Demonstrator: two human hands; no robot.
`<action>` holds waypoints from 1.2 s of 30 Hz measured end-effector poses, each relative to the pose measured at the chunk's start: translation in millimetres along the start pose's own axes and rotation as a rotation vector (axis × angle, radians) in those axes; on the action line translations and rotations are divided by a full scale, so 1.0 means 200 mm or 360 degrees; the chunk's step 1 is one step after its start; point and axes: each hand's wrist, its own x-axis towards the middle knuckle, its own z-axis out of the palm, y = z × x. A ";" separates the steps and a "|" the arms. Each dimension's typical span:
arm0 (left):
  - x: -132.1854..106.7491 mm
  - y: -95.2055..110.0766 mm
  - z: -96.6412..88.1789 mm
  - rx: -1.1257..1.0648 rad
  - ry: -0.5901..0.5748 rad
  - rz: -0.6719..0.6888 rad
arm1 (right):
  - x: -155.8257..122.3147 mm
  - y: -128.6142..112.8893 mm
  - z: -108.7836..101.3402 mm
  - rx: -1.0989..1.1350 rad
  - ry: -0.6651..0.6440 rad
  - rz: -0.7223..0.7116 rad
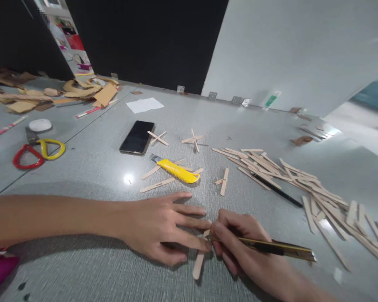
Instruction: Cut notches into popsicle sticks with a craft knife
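A wooden craft stick (199, 266) lies on the grey table under the fingertips of my left hand (164, 226). That hand is flat with its fingers spread, pressing on the stick. My right hand (242, 247) grips a slim gold-and-black cutter knife (280, 248) like a pen. Its tip meets the stick beside my left fingers; the contact point is partly hidden. Just beyond my left hand, a yellow utility knife (178, 171) rests across several craft sticks (157, 185). Small crossed sticks (158, 138) sit farther back, and a short piece lies against another stick (224, 182).
Loose craft sticks (321, 193) spread along the right, with a black pen-like tool (277, 189) among them. A phone (137, 137), white paper (145, 105), red-and-yellow scissors (39, 153), a white oval object (40, 125) and cardboard scraps (88, 92) lie left and behind.
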 end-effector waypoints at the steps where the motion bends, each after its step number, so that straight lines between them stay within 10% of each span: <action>1: 0.00 0.00 0.00 0.0007 0.0049 -0.0006 | 0.00 0.00 0.00 0.0106 0.0004 -0.0002; 13: 0.01 0.01 0.01 -0.0026 0.0303 -0.0219 | -0.01 0.00 0.02 0.0342 0.0021 0.0004; 23: 0.03 0.01 -0.01 -0.0042 0.0117 -0.0206 | 0.02 0.00 0.03 0.0497 0.0094 0.0123; 36: 0.03 -0.03 0.04 -0.0385 0.0320 -0.0343 | -0.05 -0.04 0.10 0.0052 0.0052 0.0062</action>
